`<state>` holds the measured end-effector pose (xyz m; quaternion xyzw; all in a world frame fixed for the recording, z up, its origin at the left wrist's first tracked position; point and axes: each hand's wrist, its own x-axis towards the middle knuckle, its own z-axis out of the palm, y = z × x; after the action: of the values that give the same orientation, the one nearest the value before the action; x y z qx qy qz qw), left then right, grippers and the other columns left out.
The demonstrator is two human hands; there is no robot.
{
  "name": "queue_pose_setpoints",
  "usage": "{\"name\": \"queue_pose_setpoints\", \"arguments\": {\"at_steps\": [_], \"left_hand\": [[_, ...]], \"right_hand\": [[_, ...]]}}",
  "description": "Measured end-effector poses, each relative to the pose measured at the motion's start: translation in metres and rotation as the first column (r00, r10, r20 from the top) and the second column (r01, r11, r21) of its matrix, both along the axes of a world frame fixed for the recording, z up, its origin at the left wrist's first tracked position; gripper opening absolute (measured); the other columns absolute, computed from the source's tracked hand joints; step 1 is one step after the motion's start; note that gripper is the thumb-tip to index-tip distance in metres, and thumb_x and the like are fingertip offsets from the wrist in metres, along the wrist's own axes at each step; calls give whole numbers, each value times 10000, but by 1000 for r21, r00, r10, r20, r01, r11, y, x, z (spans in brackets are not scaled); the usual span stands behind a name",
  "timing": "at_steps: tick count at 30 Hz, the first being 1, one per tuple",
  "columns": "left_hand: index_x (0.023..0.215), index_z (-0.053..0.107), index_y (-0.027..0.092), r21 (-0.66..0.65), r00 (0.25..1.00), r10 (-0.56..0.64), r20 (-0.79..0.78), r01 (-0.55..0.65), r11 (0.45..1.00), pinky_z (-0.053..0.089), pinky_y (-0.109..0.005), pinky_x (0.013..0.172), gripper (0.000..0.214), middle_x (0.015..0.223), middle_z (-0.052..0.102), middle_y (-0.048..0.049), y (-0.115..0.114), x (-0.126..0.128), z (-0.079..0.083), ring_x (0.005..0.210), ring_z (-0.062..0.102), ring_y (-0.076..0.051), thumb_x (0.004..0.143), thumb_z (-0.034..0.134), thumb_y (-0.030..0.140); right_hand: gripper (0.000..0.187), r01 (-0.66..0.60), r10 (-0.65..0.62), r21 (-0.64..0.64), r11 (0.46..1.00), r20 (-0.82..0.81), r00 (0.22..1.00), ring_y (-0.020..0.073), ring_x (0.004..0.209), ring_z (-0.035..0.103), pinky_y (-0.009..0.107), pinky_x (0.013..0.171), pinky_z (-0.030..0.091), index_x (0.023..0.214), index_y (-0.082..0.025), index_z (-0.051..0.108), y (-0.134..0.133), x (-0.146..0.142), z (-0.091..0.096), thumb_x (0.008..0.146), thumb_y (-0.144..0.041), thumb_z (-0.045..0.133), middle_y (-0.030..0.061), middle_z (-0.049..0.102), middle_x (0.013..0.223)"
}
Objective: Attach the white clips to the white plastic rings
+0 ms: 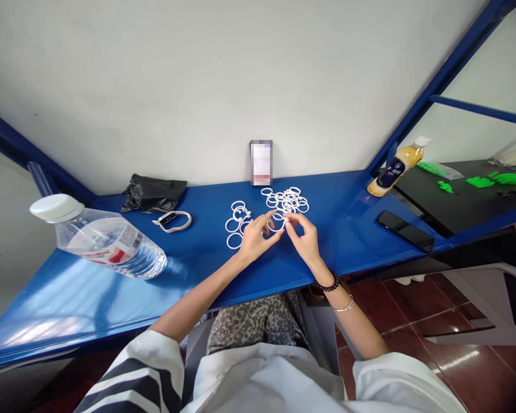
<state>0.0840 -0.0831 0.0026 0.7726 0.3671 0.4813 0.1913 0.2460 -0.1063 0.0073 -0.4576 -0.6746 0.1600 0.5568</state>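
A thin white plastic ring (276,231) is pinched between my two hands above the blue table. My left hand (257,236) grips its left side between thumb and fingers. On the opposite side, the thumb and fingertips of my right hand (303,238) close on the ring's right edge, where a small white piece seems to sit; its detail is too small to make out. Just behind the hands lies a heap of similar white rings (289,199). Several more white rings (228,241) lie in a looser group left of my left hand, some linked or overlapping.
A phone (261,163) leans upright against the wall. Leftward are a black plastic bag (152,194), a watch (172,221) and a large water bottle (107,244). A juice bottle (395,167) and a dark phone (405,230) occupy the right end, near a blue frame post.
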Motion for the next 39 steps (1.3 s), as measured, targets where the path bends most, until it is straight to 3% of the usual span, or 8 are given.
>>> {"name": "queue_pose_setpoints", "arguments": {"at_steps": [6, 26, 39], "left_hand": [[1223, 579, 168, -4, 1000, 1, 10, -1, 1000, 503, -216, 595, 421, 771, 628, -9, -1, 0, 2, 554, 526, -85, 842, 629, 341], [1233, 552, 179, 51, 1000, 11, 5, -11, 999, 516, -225, 619, 440, 798, 634, -1, 1, 1, -1, 586, 556, -91, 840, 659, 345], [1209, 561, 184, -25, 1000, 4, 24, -3, 1000, 511, -230, 620, 454, 800, 638, -1, 1, 1, -2, 587, 558, -94, 833, 671, 413]], "right_hand": [[209, -34, 33, 14, 999, 28, 999, 194, 957, 653, 337, 819, 538, 1060, -244, 673, 0, 0, 1, 947, -294, 504, 54, 706, 1047], [139, 68, -66, 69, 995, -37, 997, 198, 920, 664, 350, 825, 536, 928, -231, 669, 2, 3, -2, 932, -304, 552, 47, 710, 952], [169, 83, -82, 56, 995, -19, 996, 201, 916, 658, 337, 787, 532, 919, -225, 660, 3, 2, -2, 941, -327, 527, 56, 706, 944]]}}
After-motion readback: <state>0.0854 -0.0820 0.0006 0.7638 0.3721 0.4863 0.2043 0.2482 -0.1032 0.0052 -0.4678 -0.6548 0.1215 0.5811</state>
